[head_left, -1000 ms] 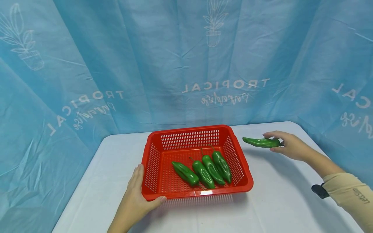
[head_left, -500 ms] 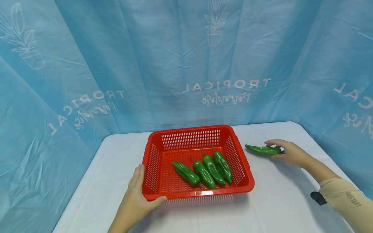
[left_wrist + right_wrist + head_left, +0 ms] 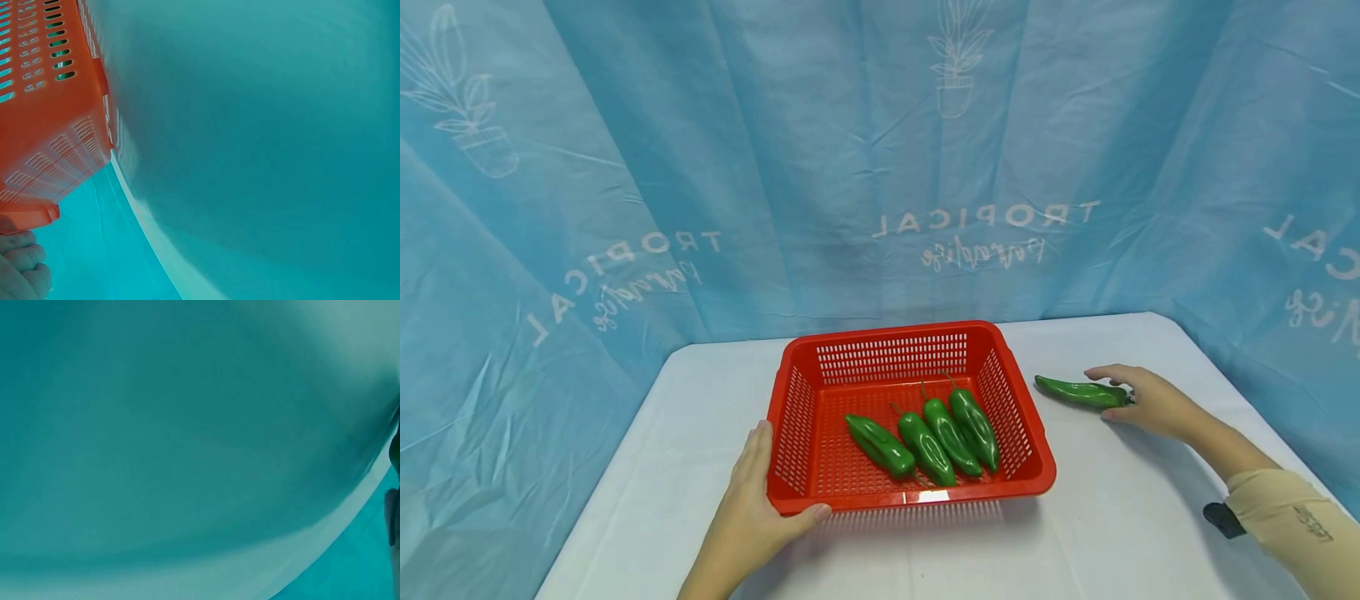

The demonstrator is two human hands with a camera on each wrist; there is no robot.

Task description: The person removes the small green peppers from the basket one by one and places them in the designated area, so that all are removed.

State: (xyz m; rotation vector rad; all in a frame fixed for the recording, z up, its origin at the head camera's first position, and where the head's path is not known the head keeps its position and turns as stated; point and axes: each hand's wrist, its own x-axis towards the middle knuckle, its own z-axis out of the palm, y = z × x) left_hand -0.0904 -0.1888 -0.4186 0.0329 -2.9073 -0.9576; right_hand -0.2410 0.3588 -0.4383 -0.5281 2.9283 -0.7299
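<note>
White table point(image 3: 677, 433), left hand point(image 3: 751, 504) gripping red basket point(image 3: 880, 504), right hand point(image 3: 1146, 402) at green pepper point(image 3: 1075, 392), hold unclear

The rightmost pepper point(image 3: 1078, 394) has settled onto the table point(image 3: 1101, 483).

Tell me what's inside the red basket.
Inside the red basket, four green peppers lie on the slotted floor, which shows bare to their left. The patches beneath them are covered, and the near rim hides the inner wall below it.
</note>
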